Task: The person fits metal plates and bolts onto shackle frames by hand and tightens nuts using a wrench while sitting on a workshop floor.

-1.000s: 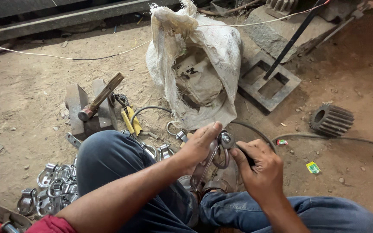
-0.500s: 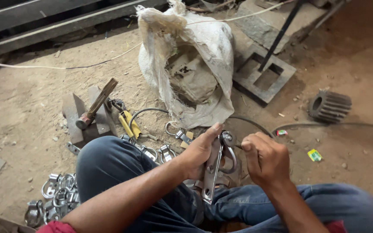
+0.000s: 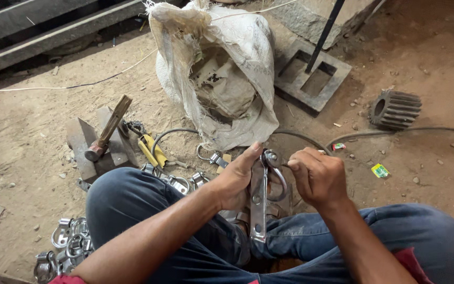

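Since a second ago we've lifted the metal bracket (image 3: 259,197) upright; left hand (image 3: 236,179) clasps it, right hand (image 3: 316,176) pinches its ring (image 3: 279,181). Keep it steady.

Dusty dirt floor (image 3: 32,158), small stones scattered. On it: white woven sack (image 3: 222,68), slumped, open at top; hammer (image 3: 109,129) resting across metal blocks (image 3: 82,144); yellow-handled pliers (image 3: 153,151) just beside; pile of shiny metal clamps (image 3: 64,244) lower left; dark toothed gear (image 3: 395,109) at right; rectangular metal frame (image 3: 313,76) behind sack; grey cable (image 3: 437,129) across ground; small green wrapper (image 3: 380,170).
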